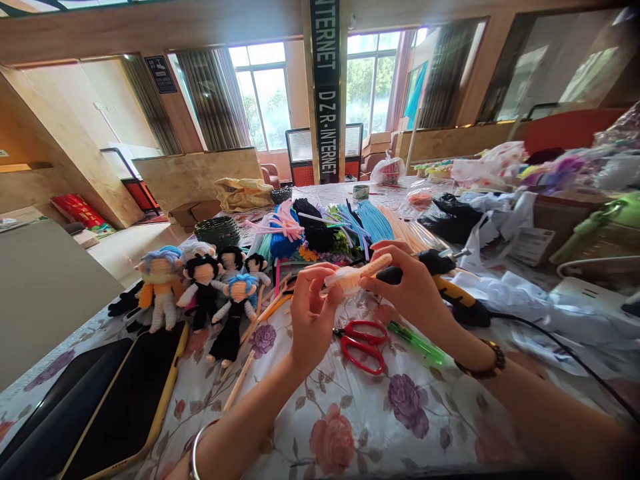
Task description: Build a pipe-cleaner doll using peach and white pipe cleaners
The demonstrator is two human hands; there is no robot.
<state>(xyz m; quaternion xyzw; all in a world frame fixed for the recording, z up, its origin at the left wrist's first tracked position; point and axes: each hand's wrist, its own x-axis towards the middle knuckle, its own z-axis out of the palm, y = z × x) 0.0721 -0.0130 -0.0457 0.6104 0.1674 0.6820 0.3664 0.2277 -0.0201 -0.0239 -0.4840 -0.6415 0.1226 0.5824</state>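
Raised above the table, my left hand (314, 313) pinches the white end of a small peach-and-white chenille-stem doll part (350, 280). My right hand (413, 287) grips the same piece from the other side, near a peach strip that sticks up to the right. Below the hands lie red-handled scissors (364, 343) and a translucent green pen-like tool (417, 343). A black and yellow hot glue gun (463, 303) rests beside my right wrist, partly hidden by the hand. Peach chenille stems (243, 380) lie left of my left hand.
Several finished chenille dolls (203, 287) sit at the left, behind a phone with a yellow case (125, 407). Bundles of coloured chenille stems (325, 227) lie beyond my hands. White ribbon-like strips (540, 310) cover the right side, where a black cable (555, 340) crosses the flowered tablecloth (370, 427).
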